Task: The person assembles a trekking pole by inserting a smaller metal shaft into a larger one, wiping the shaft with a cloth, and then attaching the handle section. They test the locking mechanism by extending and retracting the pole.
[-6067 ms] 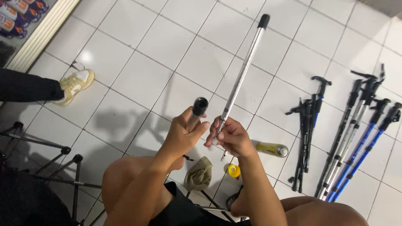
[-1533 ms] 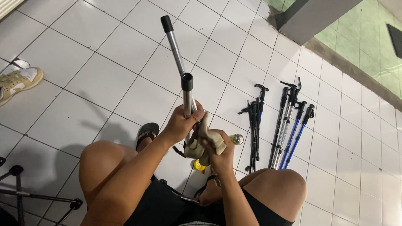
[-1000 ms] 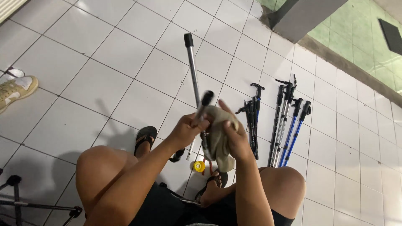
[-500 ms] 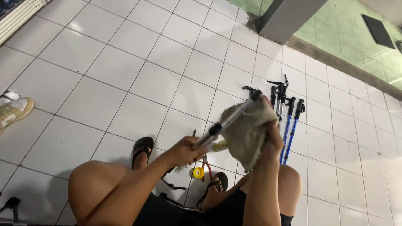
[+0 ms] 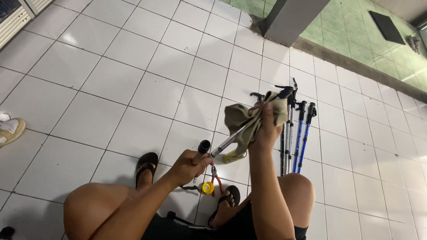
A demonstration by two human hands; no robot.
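Observation:
My left hand [image 5: 187,165] grips the black handle end of a silver trekking pole [image 5: 227,143], which slants up and to the right. My right hand [image 5: 265,129] is closed on a crumpled olive-beige cloth [image 5: 247,119] wrapped around the pole's upper shaft. The far tip of the pole is hidden behind the cloth. I sit with bare knees apart and black sandals on the white tiled floor [image 5: 133,89].
Several trekking poles [image 5: 297,133], black, silver and blue, lie side by side on the tiles to the right. Red-handled pliers [image 5: 216,177], a yellow cap [image 5: 207,187] and a small yellow-labelled can [image 5: 233,156] lie between my feet. Another person's pale shoe [image 5: 10,130] shows at far left.
The pole has swung from upright to slanting right. My right hand has slid the cloth up along the shaft, away from my left hand. The view has shifted toward the grey pillar.

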